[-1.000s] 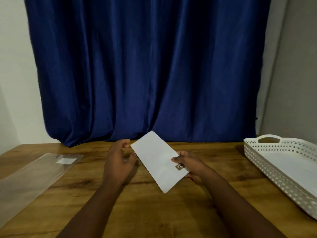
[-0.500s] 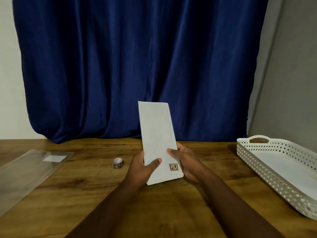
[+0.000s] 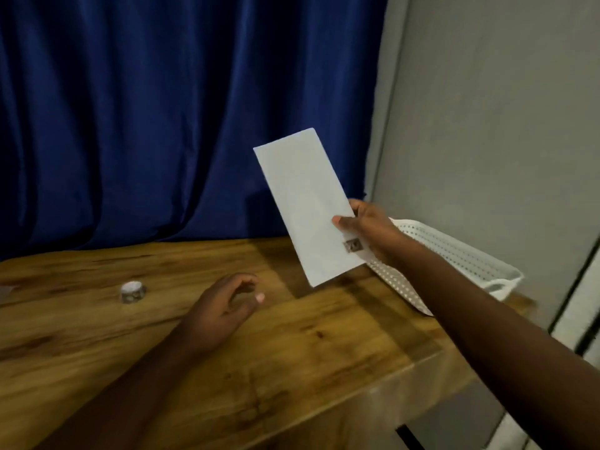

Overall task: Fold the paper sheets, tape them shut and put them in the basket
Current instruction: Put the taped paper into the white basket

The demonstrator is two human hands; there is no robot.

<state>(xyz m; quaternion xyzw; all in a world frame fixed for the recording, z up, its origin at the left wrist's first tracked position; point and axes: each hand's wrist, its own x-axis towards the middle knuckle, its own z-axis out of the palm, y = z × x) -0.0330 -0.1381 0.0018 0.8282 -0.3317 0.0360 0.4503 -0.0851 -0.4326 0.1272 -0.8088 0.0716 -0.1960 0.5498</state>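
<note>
The right arm hides part of the blurred basket [image 3: 454, 251].

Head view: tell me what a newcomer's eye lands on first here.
First the folded white paper, held up against the dark blue curtain by the right hand, a small patterned piece of tape near its lower edge. Just behind that hand sits the white perforated basket at the table's right end. The left hand hovers loosely over the wooden table, a tape roll to its left.

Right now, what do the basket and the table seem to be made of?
The basket: probably white plastic, matte, its walls pierced by regular small holes. The table: wood or a wood-look laminate, brown with streaked grain and a slight sheen.
</note>
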